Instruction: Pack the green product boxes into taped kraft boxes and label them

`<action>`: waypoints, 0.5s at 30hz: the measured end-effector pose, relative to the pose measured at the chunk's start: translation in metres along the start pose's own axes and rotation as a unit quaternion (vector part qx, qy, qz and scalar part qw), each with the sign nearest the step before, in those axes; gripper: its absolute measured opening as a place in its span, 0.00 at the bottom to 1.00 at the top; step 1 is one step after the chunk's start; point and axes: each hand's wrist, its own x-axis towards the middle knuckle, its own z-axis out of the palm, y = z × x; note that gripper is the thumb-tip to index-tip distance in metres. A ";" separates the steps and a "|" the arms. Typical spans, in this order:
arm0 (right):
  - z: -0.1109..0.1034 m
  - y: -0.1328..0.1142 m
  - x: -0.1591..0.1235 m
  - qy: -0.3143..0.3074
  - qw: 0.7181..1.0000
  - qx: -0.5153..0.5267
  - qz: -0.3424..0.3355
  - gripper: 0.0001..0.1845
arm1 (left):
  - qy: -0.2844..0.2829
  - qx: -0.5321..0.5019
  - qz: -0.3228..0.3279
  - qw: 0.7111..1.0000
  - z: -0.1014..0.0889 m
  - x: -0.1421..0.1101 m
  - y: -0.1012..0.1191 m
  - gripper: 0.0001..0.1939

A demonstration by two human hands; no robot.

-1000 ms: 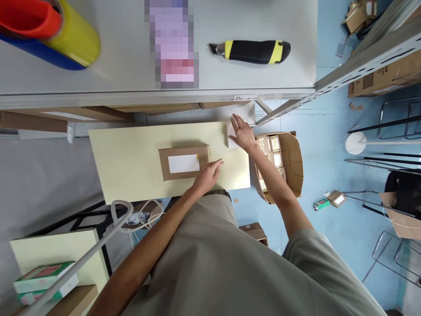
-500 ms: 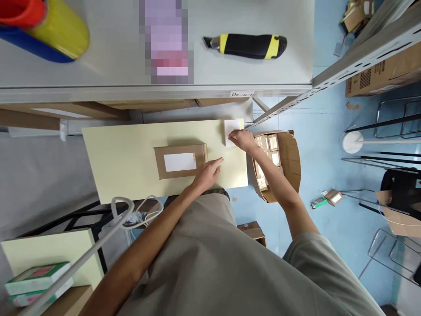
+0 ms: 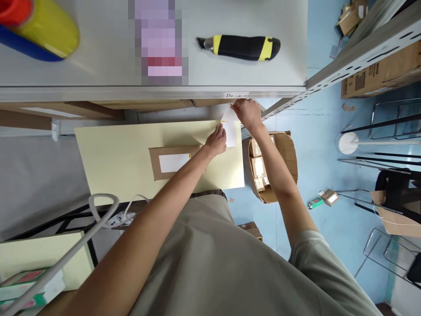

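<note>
A white label sheet [image 3: 230, 115] is peeled up at the far right end of the cream work board [image 3: 115, 162]. My right hand [image 3: 247, 114] pinches its upper corner, with the fingers closed. Beneath it lies the stack of white labels [image 3: 232, 137]. My left hand [image 3: 216, 140] has its fingers bent together against the left edge of the stack, by the sheet's lower corner. Left of my hands rests a brown carton [image 3: 154, 164] with a white label on its top; my left forearm covers its right part.
Above the board, a grey shelf [image 3: 115, 70] holds a utility knife [image 3: 243, 47] and a red, yellow and blue object [image 3: 49, 30]. An open carton [image 3: 289, 153] of small boxes stands right of the board. A pale bent tube [image 3: 75, 245] crosses the lower left.
My right hand has moved up and away from the stack, lifting a label sheet. My left hand has come up from beside the carton to the stack's left edge.
</note>
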 end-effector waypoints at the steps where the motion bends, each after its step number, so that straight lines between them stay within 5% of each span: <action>1: 0.000 -0.001 0.000 -0.001 1.000 -0.005 -0.002 0.22 | -0.009 0.010 -0.008 1.000 -0.001 0.004 0.000 0.47; 15: -0.001 -0.013 0.014 -0.021 0.998 -0.054 -0.031 0.21 | -0.037 0.028 -0.065 0.997 -0.013 0.017 0.016 0.50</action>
